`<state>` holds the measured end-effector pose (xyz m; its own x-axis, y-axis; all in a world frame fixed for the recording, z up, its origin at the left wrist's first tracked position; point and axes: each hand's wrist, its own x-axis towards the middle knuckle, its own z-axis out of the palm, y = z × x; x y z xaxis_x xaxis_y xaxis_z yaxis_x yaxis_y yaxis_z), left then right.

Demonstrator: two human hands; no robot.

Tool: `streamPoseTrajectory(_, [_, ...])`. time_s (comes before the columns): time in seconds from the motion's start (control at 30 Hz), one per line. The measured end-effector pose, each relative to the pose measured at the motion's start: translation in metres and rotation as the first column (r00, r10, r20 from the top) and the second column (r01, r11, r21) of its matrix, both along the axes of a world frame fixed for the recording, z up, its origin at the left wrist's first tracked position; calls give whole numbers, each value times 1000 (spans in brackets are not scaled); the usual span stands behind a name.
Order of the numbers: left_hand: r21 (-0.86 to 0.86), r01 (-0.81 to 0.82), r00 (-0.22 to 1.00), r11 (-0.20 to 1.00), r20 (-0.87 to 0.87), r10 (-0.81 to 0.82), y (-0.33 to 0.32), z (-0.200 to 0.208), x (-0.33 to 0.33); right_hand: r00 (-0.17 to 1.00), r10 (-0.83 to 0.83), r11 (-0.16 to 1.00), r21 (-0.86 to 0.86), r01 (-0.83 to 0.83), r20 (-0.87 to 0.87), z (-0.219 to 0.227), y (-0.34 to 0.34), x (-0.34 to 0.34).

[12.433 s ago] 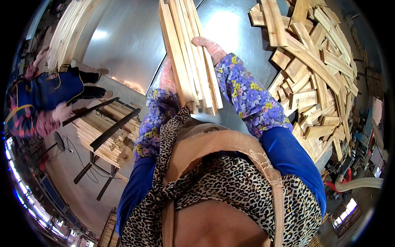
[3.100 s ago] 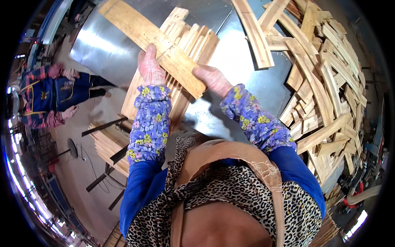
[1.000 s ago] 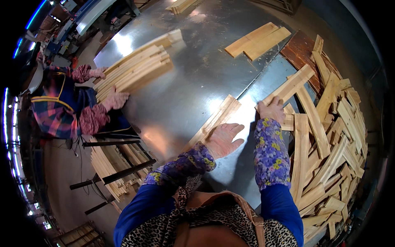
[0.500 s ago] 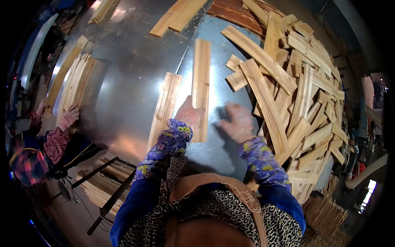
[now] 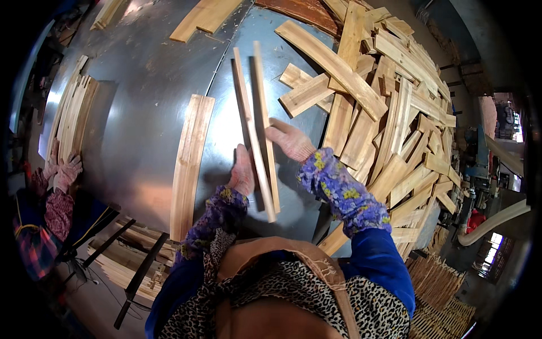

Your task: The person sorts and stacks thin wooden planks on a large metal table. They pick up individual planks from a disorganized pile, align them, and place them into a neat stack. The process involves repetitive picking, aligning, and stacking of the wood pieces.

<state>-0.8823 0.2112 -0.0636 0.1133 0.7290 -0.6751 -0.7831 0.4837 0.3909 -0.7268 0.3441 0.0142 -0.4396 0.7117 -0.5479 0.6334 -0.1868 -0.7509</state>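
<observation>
Two narrow wooden boards stand on edge between my hands, apart at the top and closer lower down. My left hand (image 5: pixel 243 172) is against the outer side of the left board (image 5: pixel 248 121), its fingers partly hidden. On the other side, my right hand (image 5: pixel 291 140) has its fingertips on the right board (image 5: pixel 260 93); its remaining fingers are hard to make out. Left of my left hand, another wooden board (image 5: pixel 192 155) lies flat on the metal table (image 5: pixel 144 141).
A large heap of loose boards (image 5: pixel 361 133) covers the table's right side. At the left, a co-worker's gloved hands (image 5: pixel 66 169) are at a stack of boards (image 5: pixel 76 116). More boards (image 5: pixel 206 17) lie at the far edge. A dark metal rack (image 5: pixel 141 268) holds boards lower left.
My right hand has come in from the heap side to the boards. The board that lay flat under my left hand is now on edge, with two boards showing. The view has shifted right.
</observation>
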Motion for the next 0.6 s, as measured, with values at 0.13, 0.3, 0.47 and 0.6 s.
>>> streamPoseTrajectory(0.13, [139, -129, 773, 982, 634, 12, -22, -32, -14, 819, -22, 772, 531, -351, 574, 33, 93, 23])
streamPoseTrajectory(0.3, [6, 24, 881, 1000, 472, -23, 20, -24, -27, 494, -355, 622, 595, -508, 793, -5, 174, 187])
streamPoseTrajectory(0.47, [94, 48, 912, 994, 402, -82, 46, -25, -33, 837, -213, 916, 400, -8, 504, 12, 141, 146])
streamPoseTrajectory(0.6, [-55, -33, 969, 998, 243, 46, 66, 24, 10, 974, 138, 990, -24, -136, 178, 30, 26, 70])
